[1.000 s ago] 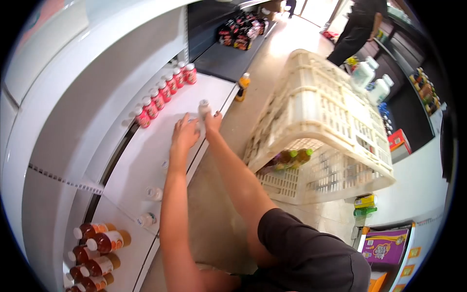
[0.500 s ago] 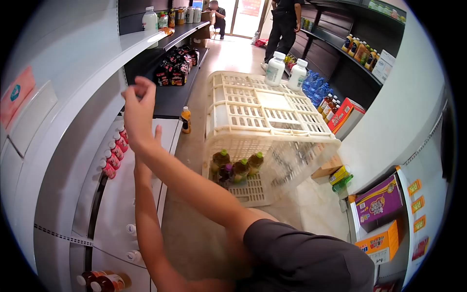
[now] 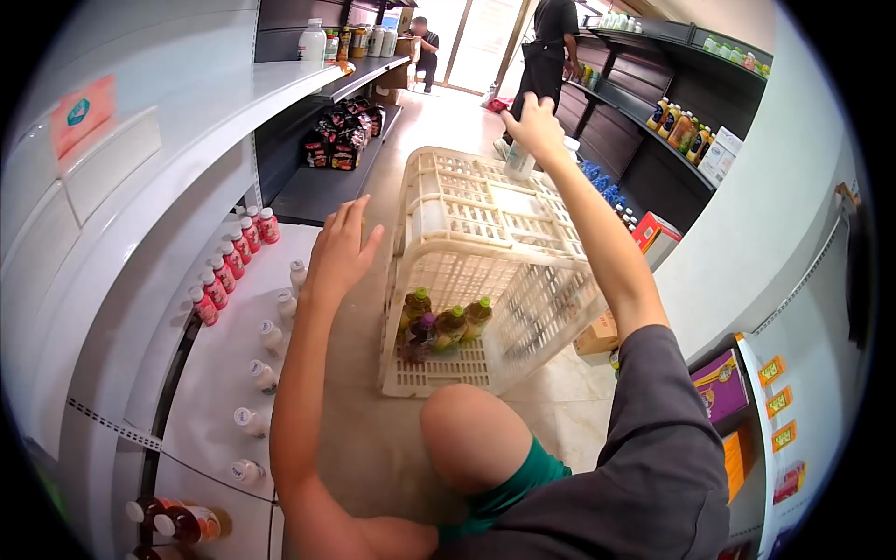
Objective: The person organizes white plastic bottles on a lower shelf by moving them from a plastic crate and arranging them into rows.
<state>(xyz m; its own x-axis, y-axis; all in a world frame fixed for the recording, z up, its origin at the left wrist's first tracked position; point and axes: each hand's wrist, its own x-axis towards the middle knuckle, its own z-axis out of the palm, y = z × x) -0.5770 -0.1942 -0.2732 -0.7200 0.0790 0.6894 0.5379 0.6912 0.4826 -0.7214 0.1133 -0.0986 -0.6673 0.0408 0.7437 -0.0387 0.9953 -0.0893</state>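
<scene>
My right hand (image 3: 538,133) is at a white bottle (image 3: 520,166) on top of an upturned cream plastic crate (image 3: 450,247). Its fingers close around the bottle's upper part, hiding the cap. Partly covered by that hand and wrist, a second white bottle (image 3: 571,146) stands to the right. My left hand (image 3: 342,250) is open and holds nothing, its fingers stretched out above the edge of the low white shelf (image 3: 210,387). Small white bottles (image 3: 271,336) form a row on that shelf near my left forearm, with pink-labelled bottles (image 3: 232,259) behind them.
Green-capped bottles (image 3: 451,325) and a purple-capped one (image 3: 422,336) sit inside the crate. Dark shelves (image 3: 644,126) with bottles line the right. Black packs (image 3: 338,135) lie on the left shelf. A standing person (image 3: 546,61) and a seated person (image 3: 424,56) are farther back.
My right hand has swung from the left shelf across to the white bottle on the crate. My left hand, earlier hidden behind the right arm, now shows with fingers extended. The view has shifted.
</scene>
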